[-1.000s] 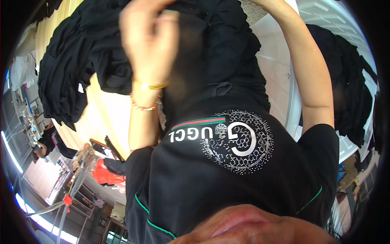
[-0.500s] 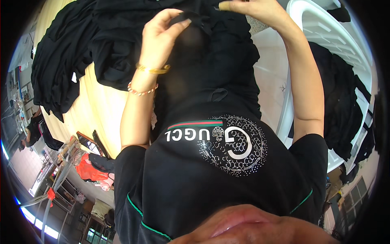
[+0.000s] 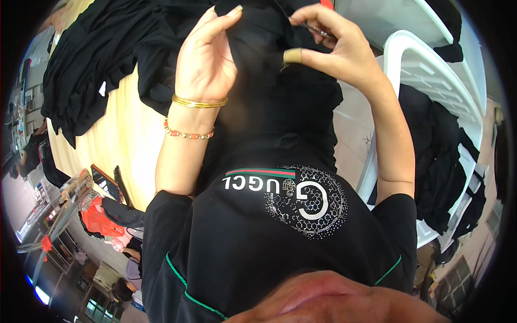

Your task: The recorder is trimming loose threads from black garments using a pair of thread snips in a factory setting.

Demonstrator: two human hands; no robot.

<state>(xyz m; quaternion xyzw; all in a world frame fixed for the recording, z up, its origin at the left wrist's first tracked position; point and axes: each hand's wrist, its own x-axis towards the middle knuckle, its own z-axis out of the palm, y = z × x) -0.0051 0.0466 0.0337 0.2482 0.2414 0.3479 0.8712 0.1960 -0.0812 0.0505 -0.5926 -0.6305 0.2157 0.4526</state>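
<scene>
My left hand is raised over black cloth at the top, palm turned up, fingers stretched out with nothing visible in them. A gold bangle and a beaded bracelet circle that wrist. My right hand is to its right, fingers curled round a small dark metal tool whose exact kind I cannot make out. Its thumb, wrapped in tan tape, stands away from the fingers. Black cloth lies between and beneath both hands, reaching toward my shirt.
More black garments are heaped across a pale wooden table at left. On the right, a white plastic basket holds dark cloth. Red and pink items are at lower left. Another person is at the far left.
My left hand has come away from pinching black cloth and turned palm up. My right hand has moved down, bringing its fingers and metal tool into view.
</scene>
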